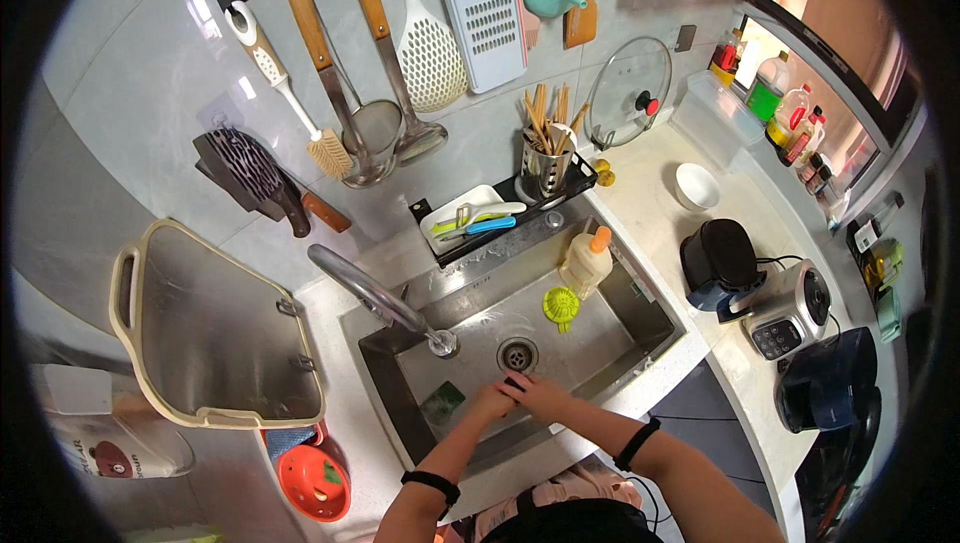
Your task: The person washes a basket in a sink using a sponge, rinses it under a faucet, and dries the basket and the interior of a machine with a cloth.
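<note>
Both hands meet over the near part of the stainless steel sink (577, 363), close to the drain (517, 354). My left hand (495, 402) touches my right hand (538, 394), and a small dark object (514, 384) shows between their fingers; which hand grips it is unclear. A green scouring pad (443, 402) lies on the sink floor left of the hands. Beyond the drain lies a lime-green citrus reamer (561, 306), beside a bottle with an orange cap (587, 264) at the back right of the basin. The faucet (382, 301) reaches over the basin from the left.
A metal-faced cutting board (217, 325) leans at left, above a red colander (313, 481). Behind the sink stand a tray with peelers (472, 219) and a chopstick holder (546, 168). A white bowl (697, 186) and kitchen appliances (787, 310) occupy the right counter. Utensils hang overhead.
</note>
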### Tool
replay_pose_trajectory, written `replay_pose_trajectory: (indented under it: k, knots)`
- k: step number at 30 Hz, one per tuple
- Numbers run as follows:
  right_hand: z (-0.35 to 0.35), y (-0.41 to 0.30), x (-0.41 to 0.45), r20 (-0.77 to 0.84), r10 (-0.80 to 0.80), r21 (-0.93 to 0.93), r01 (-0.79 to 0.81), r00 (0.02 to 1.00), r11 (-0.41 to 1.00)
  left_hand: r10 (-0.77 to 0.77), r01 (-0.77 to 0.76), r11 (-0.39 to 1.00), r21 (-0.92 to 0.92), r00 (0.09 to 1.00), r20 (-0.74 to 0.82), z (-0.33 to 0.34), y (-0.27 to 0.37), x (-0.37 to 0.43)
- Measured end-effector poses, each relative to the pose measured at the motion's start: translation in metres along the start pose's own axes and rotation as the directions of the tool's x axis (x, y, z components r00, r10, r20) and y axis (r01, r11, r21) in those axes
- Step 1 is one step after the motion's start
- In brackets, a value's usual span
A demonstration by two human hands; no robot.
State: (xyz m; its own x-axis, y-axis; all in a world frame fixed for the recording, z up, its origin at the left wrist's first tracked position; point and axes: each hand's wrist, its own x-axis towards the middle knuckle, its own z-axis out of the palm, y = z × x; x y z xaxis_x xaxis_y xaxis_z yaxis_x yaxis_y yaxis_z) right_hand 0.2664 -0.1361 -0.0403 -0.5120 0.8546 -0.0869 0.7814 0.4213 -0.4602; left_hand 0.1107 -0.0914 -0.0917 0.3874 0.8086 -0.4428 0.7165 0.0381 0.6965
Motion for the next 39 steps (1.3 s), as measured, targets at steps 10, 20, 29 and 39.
replay_pose_trajectory:
  k: [10, 20, 29, 39]
  knots:
    - [0.013, -0.01, 0.021, 0.14, 0.238, -0.086, -0.228, 0.961, 0.97, 0.24, -0.233, 0.958, 0.169, 0.971, -0.02, 0.005, 0.005, -0.024]
    - [0.071, 0.006, 0.022, 0.041, 0.443, 0.582, -0.382, 0.895, 0.718, 0.461, -0.377, 0.729, 0.571, 0.888, -0.002, -0.022, 0.012, -0.027]
    - [0.002, -0.02, -0.017, 0.446, 0.303, 0.675, -0.094, 0.842, -0.732, 0.121, -0.142, 0.982, -0.123, 0.979, -0.165, -0.018, 0.043, -0.049]
    - [-0.04, -0.006, -0.163, -0.096, 0.773, 0.9, 0.386, 0.627, -0.201, 0.442, -0.344, 0.795, -0.5, 0.893, 0.089, 0.062, 0.133, -0.071]
